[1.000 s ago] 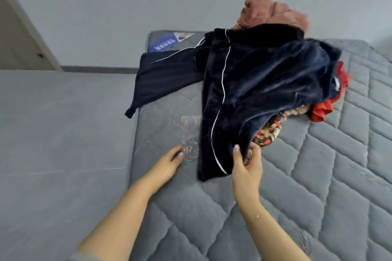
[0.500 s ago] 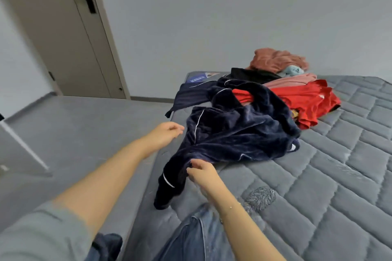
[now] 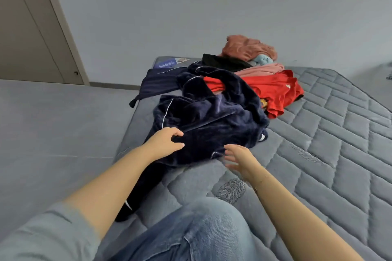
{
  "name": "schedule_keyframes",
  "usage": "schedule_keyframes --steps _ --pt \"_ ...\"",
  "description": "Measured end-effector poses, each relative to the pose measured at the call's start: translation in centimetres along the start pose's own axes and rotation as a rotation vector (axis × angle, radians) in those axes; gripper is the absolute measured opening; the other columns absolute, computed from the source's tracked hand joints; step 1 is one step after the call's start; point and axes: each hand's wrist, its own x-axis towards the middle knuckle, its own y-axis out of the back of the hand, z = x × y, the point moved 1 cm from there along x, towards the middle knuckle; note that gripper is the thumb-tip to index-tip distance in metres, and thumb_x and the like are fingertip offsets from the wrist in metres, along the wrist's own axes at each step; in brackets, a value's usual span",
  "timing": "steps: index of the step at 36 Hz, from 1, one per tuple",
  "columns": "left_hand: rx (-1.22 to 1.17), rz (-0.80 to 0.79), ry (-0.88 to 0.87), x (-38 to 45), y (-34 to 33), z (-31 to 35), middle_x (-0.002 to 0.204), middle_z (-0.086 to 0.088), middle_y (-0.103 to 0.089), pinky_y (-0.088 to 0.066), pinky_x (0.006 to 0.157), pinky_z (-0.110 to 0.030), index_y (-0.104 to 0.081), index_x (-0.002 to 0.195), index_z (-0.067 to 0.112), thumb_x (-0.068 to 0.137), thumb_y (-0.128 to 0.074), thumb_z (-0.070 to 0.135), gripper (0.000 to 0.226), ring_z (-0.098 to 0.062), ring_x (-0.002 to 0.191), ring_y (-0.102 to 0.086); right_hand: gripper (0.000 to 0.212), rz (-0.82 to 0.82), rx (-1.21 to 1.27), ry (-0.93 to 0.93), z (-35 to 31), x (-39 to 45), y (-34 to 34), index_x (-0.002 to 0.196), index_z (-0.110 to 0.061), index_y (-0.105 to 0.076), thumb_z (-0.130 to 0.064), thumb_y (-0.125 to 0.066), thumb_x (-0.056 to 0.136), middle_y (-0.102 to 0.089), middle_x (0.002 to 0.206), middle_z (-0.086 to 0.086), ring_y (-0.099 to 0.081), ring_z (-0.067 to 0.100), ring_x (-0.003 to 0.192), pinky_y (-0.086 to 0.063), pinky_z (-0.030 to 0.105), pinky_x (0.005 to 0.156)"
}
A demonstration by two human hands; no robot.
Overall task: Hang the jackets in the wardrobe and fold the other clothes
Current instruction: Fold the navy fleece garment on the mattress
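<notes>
A dark navy velvet garment [image 3: 212, 121] with thin white piping lies bunched on the grey quilted mattress [image 3: 318, 144], one leg or sleeve trailing toward the near left edge. My left hand [image 3: 165, 141] pinches a fold at its near left side. My right hand [image 3: 238, 160] hovers open, blurred, just at its near hem. Behind lie a red garment [image 3: 273, 89], a pink one [image 3: 261, 69], a black one [image 3: 222, 62], a rust-brown one [image 3: 246, 47] and another navy piece [image 3: 161, 80].
A knee in blue jeans [image 3: 201, 231] rests on the mattress's near edge. Grey floor [image 3: 53, 123] lies to the left, a closed door [image 3: 27, 34] at the far left, a plain wall behind. A blue label [image 3: 167, 63] sits at the mattress's far corner.
My left hand came down from the air and gripped the navy garment. My right hand let go of the trailing end and opened near the hem. The view dipped and moved closer.
</notes>
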Motion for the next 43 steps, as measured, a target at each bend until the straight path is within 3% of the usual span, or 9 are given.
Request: schedule_keyframes --steps 4,7,12,17,21,29,34,39,43 --pt "0.089 0.033 -0.039 2.5 -1.7 -2.1 0.143 0.005 -0.047 -0.038 0.108 -0.036 -0.053 0.133 0.024 0.09 -0.067 0.033 0.046 -0.016 0.131 -0.044 0.033 0.206 0.06 -0.044 1.5 3.5 1.9 0.12 -0.016 -0.041 -0.027 -0.059 0.095 -0.041 0.092 -0.001 -0.044 0.02 0.092 -0.045 0.033 0.074" --pt "0.199 0.021 -0.093 4.1 -3.3 -3.4 0.15 0.007 -0.039 -0.032 0.111 -0.041 -0.047 0.139 0.029 0.087 -0.067 0.045 0.058 -0.016 0.138 -0.033 0.055 0.322 0.128 -0.07 2.7 6.0 3.2 0.135 -0.009 -0.037 -0.032 -0.063 0.092 -0.043 0.118 0.005 -0.048 0.021 0.096 -0.047 0.036 0.079" --pt "0.454 -0.102 -0.111 6.5 -6.2 -5.9 0.163 0.004 0.005 -0.003 0.116 -0.06 -0.012 0.152 0.044 0.078 -0.058 0.073 0.092 -0.023 0.149 0.006 0.088 0.402 0.228 -0.038 2.4 9.6 3.1 0.152 -0.016 -0.012 -0.035 -0.069 0.089 -0.046 0.125 0.002 -0.052 0.02 0.101 -0.046 0.031 0.078" --pt "0.683 0.003 -0.256 8.0 -7.4 -8.1 0.148 0.006 -0.032 -0.039 0.099 -0.034 -0.029 0.148 0.04 0.094 -0.051 0.052 0.059 -0.018 0.124 -0.039 0.071 0.457 0.0 0.204 2.9 12.5 1.4 0.147 -0.021 -0.032 -0.014 -0.07 0.087 -0.053 0.138 0.006 -0.055 0.023 0.121 -0.045 0.037 0.103" --pt "0.479 -0.129 -0.284 8.8 -4.0 -8.5 0.123 0.004 -0.052 -0.046 0.093 -0.035 -0.054 0.134 0.032 0.096 -0.058 0.031 0.039 -0.018 0.11 -0.049 0.052 0.538 -0.387 0.259 3.4 11.5 -0.8 0.135 -0.021 -0.05 -0.011 -0.064 0.085 -0.063 0.107 0.001 -0.058 0.018 0.092 -0.042 0.028 0.079" --pt "0.726 -0.282 -0.029 5.3 8.2 -12.3 0.121 0.001 -0.057 -0.042 0.096 -0.034 -0.064 0.124 0.035 0.092 -0.057 0.011 0.04 -0.022 0.117 -0.053 0.042 0.022 -1.06 0.587 2.3 4.1 -9.0 0.123 -0.018 -0.061 -0.018 -0.063 0.081 -0.061 0.091 -0.004 -0.058 0.02 0.091 -0.039 0.028 0.066" --pt "1.026 -0.335 0.174 1.2 9.8 -14.2 0.136 0.004 -0.046 -0.032 0.104 -0.035 -0.049 0.136 0.039 0.097 -0.052 0.025 0.042 -0.018 0.126 -0.047 0.033 -0.425 -1.05 0.775 3.2 -1.4 -12.7 0.112 -0.019 -0.071 -0.008 -0.056 0.086 -0.069 0.105 -0.003 -0.056 0.013 0.106 -0.043 0.03 0.097" --pt "0.772 -0.291 0.167 1.2 8.1 -11.4 0.145 -0.002 -0.033 -0.034 0.109 -0.04 -0.043 0.142 0.028 0.09 -0.067 0.033 0.058 -0.023 0.132 -0.04 0.035 -0.067 -0.809 0.939 1.8 -1.0 -9.0 0.113 -0.017 -0.071 -0.003 -0.057 0.085 -0.069 0.115 -0.004 -0.057 0.015 0.111 -0.038 0.019 0.093" --pt "0.523 -0.199 -0.059 2.2 4.9 -6.8 0.127 0.0 -0.05 -0.045 0.096 -0.031 -0.056 0.128 0.025 0.09 -0.067 0.031 0.04 -0.015 0.105 -0.055 0.063 -0.17 -1.039 0.674 1.5 2.3 -3.8 0.134 -0.019 -0.057 0.006 -0.053 0.076 -0.042 0.149 0.002 -0.033 0.024 0.137 -0.03 0.028 0.109"
